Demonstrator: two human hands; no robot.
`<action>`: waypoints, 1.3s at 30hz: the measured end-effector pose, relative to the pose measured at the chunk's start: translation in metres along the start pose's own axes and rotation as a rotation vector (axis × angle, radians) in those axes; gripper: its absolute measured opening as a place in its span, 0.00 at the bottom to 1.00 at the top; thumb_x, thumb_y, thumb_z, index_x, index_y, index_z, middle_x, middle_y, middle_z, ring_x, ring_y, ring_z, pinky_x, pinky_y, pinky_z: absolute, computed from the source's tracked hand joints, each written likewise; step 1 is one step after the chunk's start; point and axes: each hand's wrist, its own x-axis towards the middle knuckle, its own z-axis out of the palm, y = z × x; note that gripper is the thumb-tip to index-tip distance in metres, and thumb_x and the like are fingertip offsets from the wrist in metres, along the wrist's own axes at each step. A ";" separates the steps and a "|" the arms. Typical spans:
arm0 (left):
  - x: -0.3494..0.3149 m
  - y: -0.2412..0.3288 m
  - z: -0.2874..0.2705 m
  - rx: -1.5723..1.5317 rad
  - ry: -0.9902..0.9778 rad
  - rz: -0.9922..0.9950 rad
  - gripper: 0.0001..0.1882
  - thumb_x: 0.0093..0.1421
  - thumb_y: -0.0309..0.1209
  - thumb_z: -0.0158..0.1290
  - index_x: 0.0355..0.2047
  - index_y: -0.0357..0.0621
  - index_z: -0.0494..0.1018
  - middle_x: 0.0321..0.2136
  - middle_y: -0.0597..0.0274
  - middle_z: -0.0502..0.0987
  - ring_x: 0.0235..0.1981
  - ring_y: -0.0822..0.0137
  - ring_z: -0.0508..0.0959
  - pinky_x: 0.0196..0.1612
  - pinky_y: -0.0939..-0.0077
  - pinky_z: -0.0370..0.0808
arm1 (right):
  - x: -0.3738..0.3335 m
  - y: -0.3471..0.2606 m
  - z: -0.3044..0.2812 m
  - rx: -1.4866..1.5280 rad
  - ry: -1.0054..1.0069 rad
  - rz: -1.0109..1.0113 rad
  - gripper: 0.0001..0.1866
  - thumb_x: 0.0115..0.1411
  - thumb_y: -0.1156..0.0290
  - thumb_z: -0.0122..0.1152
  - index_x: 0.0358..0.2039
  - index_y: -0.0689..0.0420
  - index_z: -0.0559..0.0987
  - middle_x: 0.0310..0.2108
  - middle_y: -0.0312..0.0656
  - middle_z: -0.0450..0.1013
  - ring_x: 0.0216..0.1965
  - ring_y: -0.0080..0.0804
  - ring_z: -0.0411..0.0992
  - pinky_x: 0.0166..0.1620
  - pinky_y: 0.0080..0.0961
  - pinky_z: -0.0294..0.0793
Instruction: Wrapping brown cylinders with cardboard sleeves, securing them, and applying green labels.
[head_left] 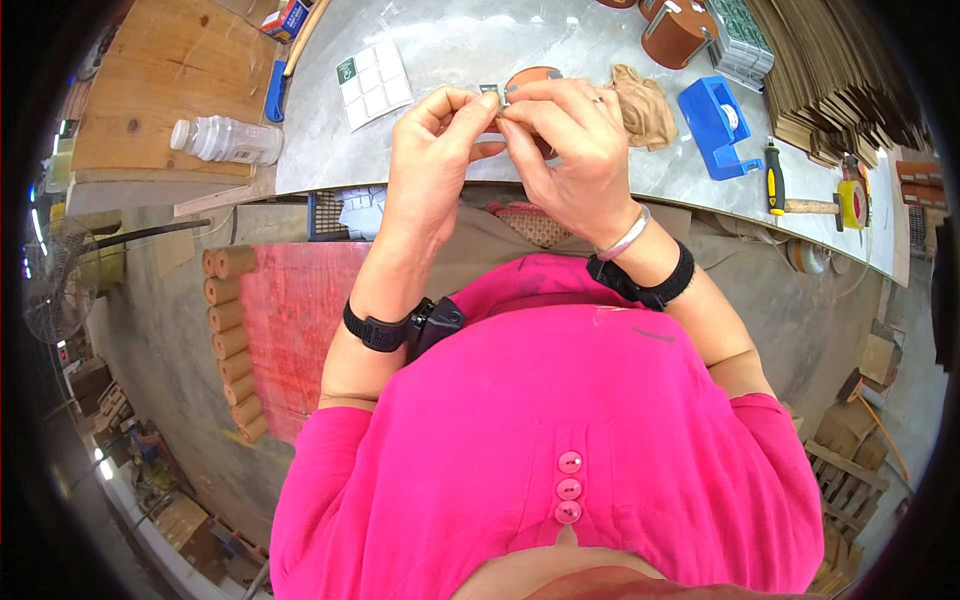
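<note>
Above the grey counter [450, 45], the left hand [433, 140] and right hand [578, 130] meet, fingers pinched nearly closed on a small silvery piece [489, 89] beside a brown round container [530, 76], and so slight a grip could let the piece slip

Through my feed I count one left hand [440, 150] and one right hand [575, 140], two black wrist straps [382, 334], one pale bracelet [627, 234] and three pink buttons [569, 489]. I also tally one plastic bottle [232, 139], one sticker sheet [376, 84], one blue tape dispenser [704, 110], one tan cloth [642, 112], one yellow-and-black screwdriver [774, 180] and one fan [62, 280]. I make out about nine cardboard tubes [229, 317]; the stacked cardboard sheets [840, 75] are too many for me to number.
</note>
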 end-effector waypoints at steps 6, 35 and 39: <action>0.002 -0.002 -0.007 -0.004 -0.010 0.031 0.05 0.65 0.31 0.56 0.34 0.43 0.77 0.32 0.68 0.78 0.35 0.78 0.77 0.40 0.77 0.78 | 0.001 -0.008 -0.014 0.171 -0.061 0.086 0.08 0.50 0.73 0.70 0.30 0.57 0.79 0.31 0.39 0.74 0.34 0.38 0.73 0.39 0.32 0.70; 0.041 -0.075 0.025 -0.186 -0.162 0.034 0.34 0.58 0.37 0.65 0.60 0.42 0.62 0.53 0.55 0.72 0.52 0.65 0.75 0.55 0.65 0.75 | -0.041 0.023 -0.054 0.480 0.123 0.691 0.08 0.66 0.71 0.60 0.33 0.61 0.75 0.25 0.31 0.72 0.28 0.16 0.67 0.33 0.18 0.68; 0.028 -0.071 0.033 -0.285 -0.189 -0.043 0.27 0.68 0.44 0.50 0.58 0.39 0.65 0.51 0.56 0.75 0.52 0.64 0.77 0.55 0.63 0.76 | -0.035 0.015 -0.038 0.513 0.117 0.675 0.08 0.66 0.71 0.61 0.31 0.61 0.75 0.24 0.31 0.71 0.25 0.14 0.64 0.29 0.17 0.65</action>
